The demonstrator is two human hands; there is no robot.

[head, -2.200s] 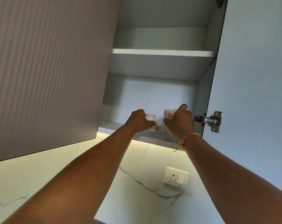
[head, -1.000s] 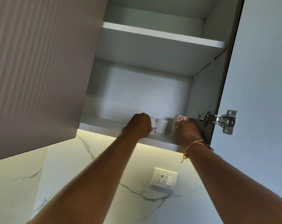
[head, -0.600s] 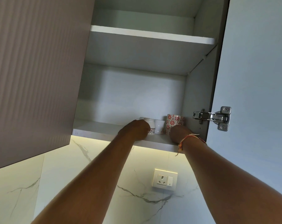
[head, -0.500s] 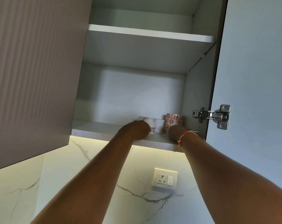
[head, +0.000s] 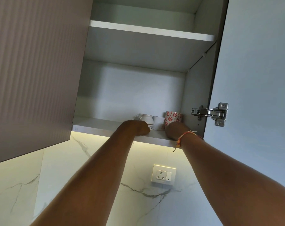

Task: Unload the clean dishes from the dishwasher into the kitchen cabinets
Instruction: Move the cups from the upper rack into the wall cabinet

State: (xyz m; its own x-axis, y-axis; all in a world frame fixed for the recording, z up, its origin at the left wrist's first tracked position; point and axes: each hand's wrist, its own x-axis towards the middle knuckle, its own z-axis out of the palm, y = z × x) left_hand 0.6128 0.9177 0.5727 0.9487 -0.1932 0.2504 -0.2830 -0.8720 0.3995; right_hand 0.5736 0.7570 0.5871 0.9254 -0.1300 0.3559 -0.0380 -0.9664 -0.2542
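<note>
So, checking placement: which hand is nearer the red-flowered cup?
Right. The right hand sits below the flowered cup; the left hand is further left, at a white cup.

Item: two bare forearms, long and slender, entering at the lower edge. Left forearm (head: 96, 168): uncovered along its whole visible length up to the left grip (head: 138, 128). Right forearm (head: 228, 176): likewise uncovered up to the right grip (head: 176, 130). Worn: one thin wristband (head: 185, 135) of twisted thread, orange, red and yellow strands, tied round the right wrist; a pale frayed tuft at the knot; one loose tail hanging below the wrist.
</note>
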